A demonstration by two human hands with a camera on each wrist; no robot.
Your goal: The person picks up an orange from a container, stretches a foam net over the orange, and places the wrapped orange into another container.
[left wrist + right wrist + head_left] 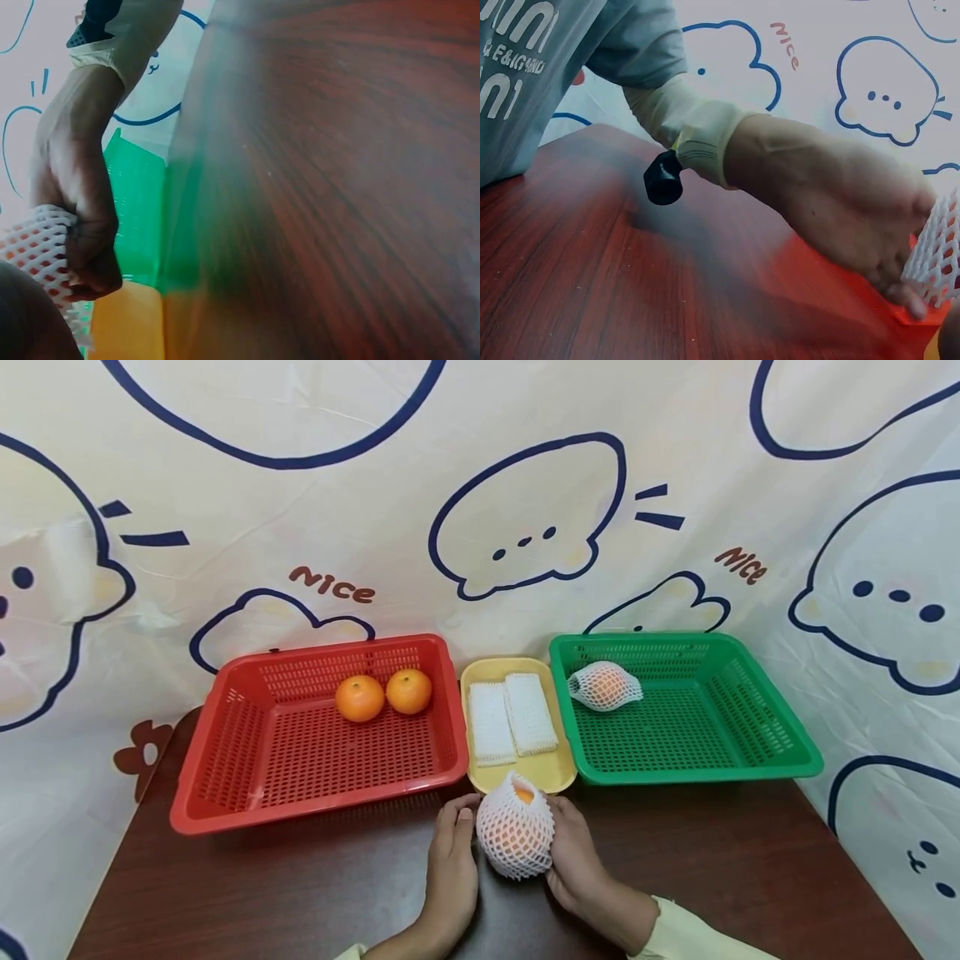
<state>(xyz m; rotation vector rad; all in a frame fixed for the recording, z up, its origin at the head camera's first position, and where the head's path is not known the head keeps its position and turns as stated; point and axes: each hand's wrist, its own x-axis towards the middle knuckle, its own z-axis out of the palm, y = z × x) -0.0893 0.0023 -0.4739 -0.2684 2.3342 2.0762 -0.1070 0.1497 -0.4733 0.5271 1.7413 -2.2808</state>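
Holding a wrapped orange (515,835) between left hand (453,860) and right hand (576,856), about midway between the left and right edges of the table (712,860), just in front of a yellow tray (558,768). Grasping with the left hand from the left side, thumb and fingers set against the white foam net (937,259); grasping with the right hand from the opposite side, fingers curled in at the mesh. Showing bare peel through an opening at the top. Cannot tell whether resting on the table or lifted slightly.

Can see, near the table's back left corner, a red basket (300,743) containing two bare oranges (359,698), set side by side toward its right end. Placed at the middle of the table's back edge, between baskets: the yellow tray, holding two folded nets (491,722) lying flat next to each other. Standing toward the back right corner: a green basket (690,735), with another netted orange (604,686) lying near its left wall. Hanging behind the table's back edge: a pale cloth (375,527), printed with blue-outlined cartoon figures.
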